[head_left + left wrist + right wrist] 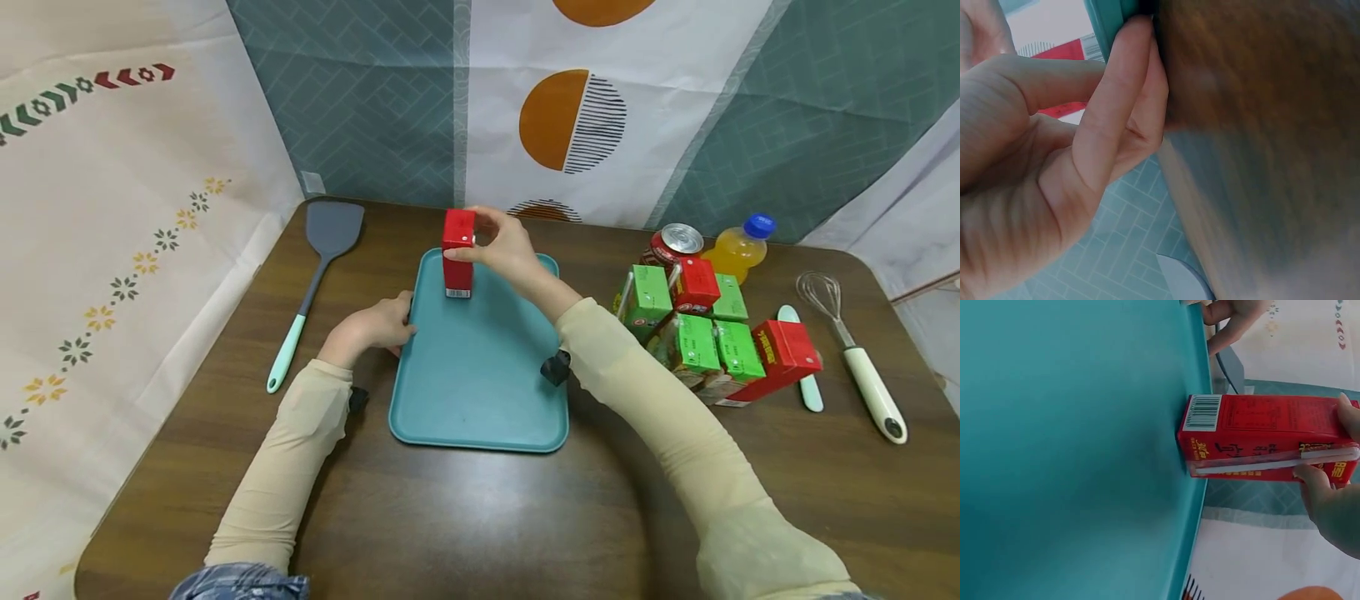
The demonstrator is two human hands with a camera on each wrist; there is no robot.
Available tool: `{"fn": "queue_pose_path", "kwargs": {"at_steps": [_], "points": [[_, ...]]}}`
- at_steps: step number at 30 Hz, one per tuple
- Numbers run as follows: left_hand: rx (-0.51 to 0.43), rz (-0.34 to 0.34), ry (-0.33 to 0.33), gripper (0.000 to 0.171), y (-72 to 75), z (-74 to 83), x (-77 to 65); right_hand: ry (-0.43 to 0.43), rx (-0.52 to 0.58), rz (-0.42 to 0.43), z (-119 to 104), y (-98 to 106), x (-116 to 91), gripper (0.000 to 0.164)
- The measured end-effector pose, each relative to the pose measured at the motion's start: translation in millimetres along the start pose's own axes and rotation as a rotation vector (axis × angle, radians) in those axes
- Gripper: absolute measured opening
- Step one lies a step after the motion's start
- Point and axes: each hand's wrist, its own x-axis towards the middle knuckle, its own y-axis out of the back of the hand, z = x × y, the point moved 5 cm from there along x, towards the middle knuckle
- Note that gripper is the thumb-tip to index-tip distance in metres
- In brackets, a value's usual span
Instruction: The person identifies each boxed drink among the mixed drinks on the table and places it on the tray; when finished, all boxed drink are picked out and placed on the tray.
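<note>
A teal tray (480, 383) lies on the wooden table in front of me. My right hand (512, 252) grips the upper end of a red drink carton (458, 273) between thumb and fingers. That carton stands upright at the tray's far left corner; in the right wrist view its barcoded lower end meets the tray surface and a wrapped straw (1254, 464) runs along its side. At the tray's left edge, my left hand (375, 325) holds the rim, its fingertips (1135, 37) bent against it in the left wrist view.
A grey spatula (334, 227) lies left of the tray. To the right stand several green cartons (649, 293), red cartons (787, 354), a soda can (678, 240) and an orange drink bottle (737, 252). Beyond them lie a pale-handled utensil (812, 393) and a whisk (873, 392).
</note>
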Motion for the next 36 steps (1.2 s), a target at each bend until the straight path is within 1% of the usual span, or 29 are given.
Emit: {"fn": "queue_pose_path", "kwargs": {"at_steps": [3,7,12,17,22,26,29,32,36], "points": [[0.011,0.0,-0.006,0.06,-0.5,1.6,2.4,0.009,-0.021,-0.01,1.6,-2.1,5.5,0.062],[0.02,-0.014,0.005,0.061,-1.5,2.5,2.7,-0.025,-0.02,-0.01,1.5,-6.3,9.0,0.062],[0.04,-0.029,0.017,0.063,-2.8,3.0,2.8,-0.066,0.025,-0.017,2.2,-12.5,12.0,0.064],[0.044,-0.022,0.006,0.064,-3.6,5.8,5.1,-0.062,0.05,-0.021,1.8,-15.5,14.2,0.067],[0.02,-0.009,0.021,0.064,-6.7,8.0,7.7,-0.067,0.084,-0.049,3.9,-17.2,13.8,0.072],[0.005,-0.005,0.011,0.062,-7.7,8.3,8.0,-0.095,0.098,-0.066,-1.4,-15.4,6.5,0.08],[0.011,0.002,0.003,0.061,-6.2,6.7,6.8,-0.079,0.084,-0.08,-11.3,-11.8,-2.2,0.082],[0.007,0.002,0.004,0.062,-3.7,4.1,5.4,-0.042,0.103,-0.08,-19.5,-6.0,-12.5,0.078],[0.003,0.001,0.004,0.063,-0.5,2.3,4.3,0.016,0.138,-0.05,-24.6,7.9,-29.5,0.069]]}}
